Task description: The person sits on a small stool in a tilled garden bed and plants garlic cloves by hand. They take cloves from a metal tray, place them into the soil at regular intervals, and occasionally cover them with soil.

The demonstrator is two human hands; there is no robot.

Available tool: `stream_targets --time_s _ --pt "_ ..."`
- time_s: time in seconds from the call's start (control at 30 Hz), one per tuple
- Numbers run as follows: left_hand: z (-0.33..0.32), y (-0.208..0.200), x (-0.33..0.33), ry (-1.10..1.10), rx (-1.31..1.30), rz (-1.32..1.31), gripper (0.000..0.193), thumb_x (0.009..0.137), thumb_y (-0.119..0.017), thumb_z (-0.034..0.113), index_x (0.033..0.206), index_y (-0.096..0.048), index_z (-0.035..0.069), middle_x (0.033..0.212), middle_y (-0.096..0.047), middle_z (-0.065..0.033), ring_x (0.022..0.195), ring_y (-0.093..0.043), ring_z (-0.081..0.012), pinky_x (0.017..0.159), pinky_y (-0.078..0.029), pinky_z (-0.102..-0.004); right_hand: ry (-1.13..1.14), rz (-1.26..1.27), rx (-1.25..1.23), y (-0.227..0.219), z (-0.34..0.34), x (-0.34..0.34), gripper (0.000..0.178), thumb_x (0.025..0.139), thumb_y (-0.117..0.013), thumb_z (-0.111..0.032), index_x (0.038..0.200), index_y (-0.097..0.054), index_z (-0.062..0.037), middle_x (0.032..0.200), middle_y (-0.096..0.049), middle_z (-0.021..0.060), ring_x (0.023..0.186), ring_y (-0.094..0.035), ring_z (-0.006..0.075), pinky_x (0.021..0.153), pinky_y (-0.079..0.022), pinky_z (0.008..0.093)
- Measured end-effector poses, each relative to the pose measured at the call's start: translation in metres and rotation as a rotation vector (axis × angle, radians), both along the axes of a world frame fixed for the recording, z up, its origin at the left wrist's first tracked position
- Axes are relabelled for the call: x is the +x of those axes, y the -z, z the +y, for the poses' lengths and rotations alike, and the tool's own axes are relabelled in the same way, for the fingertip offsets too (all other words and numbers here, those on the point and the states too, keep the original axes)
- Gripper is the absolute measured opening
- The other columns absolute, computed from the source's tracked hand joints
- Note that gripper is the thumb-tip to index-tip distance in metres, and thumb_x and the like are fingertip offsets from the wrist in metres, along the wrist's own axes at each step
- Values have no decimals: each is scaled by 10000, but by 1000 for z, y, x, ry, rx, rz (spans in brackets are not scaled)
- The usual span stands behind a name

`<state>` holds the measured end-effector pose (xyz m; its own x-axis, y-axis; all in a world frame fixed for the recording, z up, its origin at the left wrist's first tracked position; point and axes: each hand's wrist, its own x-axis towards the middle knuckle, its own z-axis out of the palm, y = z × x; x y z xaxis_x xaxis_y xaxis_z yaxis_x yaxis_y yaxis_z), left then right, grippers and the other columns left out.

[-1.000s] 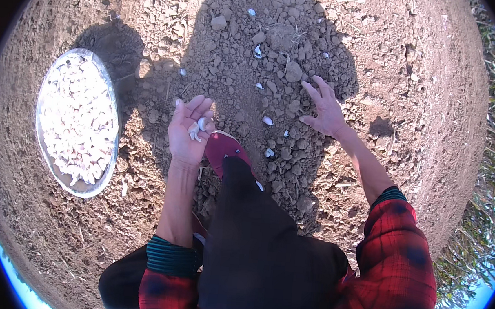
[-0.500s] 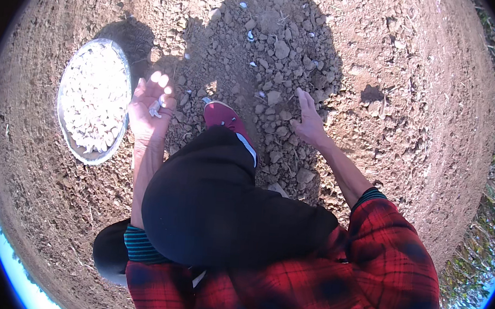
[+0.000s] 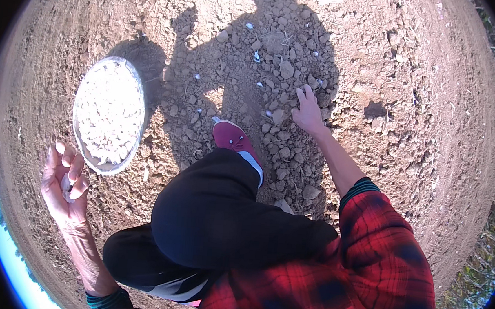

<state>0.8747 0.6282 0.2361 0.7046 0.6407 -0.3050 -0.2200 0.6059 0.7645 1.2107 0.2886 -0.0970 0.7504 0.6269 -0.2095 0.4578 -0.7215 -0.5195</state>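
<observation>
My left hand (image 3: 65, 189) is beside the near left edge of a round basin (image 3: 139, 124), palm up, its fingers curled round a few pale garlic cloves (image 3: 67, 185). Whitish garlic cloves (image 3: 108, 114), overexposed by the sun, fill the basin. To the right, my right hand (image 3: 309, 114) reaches down to the cloddy soil, its fingers stretched out and touching or just above the clods; I see nothing held in it. Several pale cloves lie scattered on the soil, one (image 3: 257, 56) ahead of my foot and another (image 3: 268, 114) left of the right hand.
My foot in a maroon shoe (image 3: 229, 137) stands on the soil between basin and right hand; my bent knee (image 3: 187, 219) rises behind it. Clods and stones (image 3: 286, 70) lie in my shadow. Green plants (image 3: 476, 271) line the far right edge.
My left hand has swung left and back toward me, from the basin's right side to its near left, its fingers curling more round the cloves. My right hand stays low over the soil.
</observation>
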Motion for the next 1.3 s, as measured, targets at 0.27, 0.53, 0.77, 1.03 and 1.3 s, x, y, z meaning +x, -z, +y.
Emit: stream_targets --time_s 0.27,0.53,0.77,1.03,1.3 --pt "-25 7 -34 -168 -182 -103 258 1026 -369 174 1052 -463 -65 759 -427 -80 520 -373 -113 333 -241 -208 -154 67 -175 -2 43 -23 697 713 -576 -85 1374 -382 17 1467 -213 322 1331 -289 469 1107 -278 471" --pt "-25 -4 -27 -170 -202 -176 322 1047 -293 219 1037 -444 -65 738 -382 -70 501 -307 -114 368 -245 -242 -417 67 269 -10 166 -2 611 755 -596 -66 1340 -428 -19 1413 -380 218 1289 -413 369 1048 -377 383" --pt "-26 -7 -30 -187 -159 -127 275 1040 -313 198 977 -425 -46 726 -404 -94 457 -295 -118 362 -248 -241 -706 -288 -63 0 272 -8 647 737 -714 -307 1320 -474 -162 1416 -351 152 1359 -262 370 1075 -275 536" --pt "-35 -17 -50 -188 -139 -177 292 1046 -293 211 932 -414 -30 744 -415 -110 479 -323 -137 364 -246 -238 -737 -209 -218 -3 177 20 667 732 -725 -357 1338 -469 -245 1424 -337 148 1346 -271 406 1042 -250 646" --pt "-54 -31 -66 -196 -113 -256 284 1042 -300 204 932 -404 -37 740 -419 -122 484 -318 -147 370 -257 -256 -732 -325 -434 -44 76 4 487 776 -677 -262 1221 -521 -142 1328 -418 143 1224 -415 354 984 -343 539"
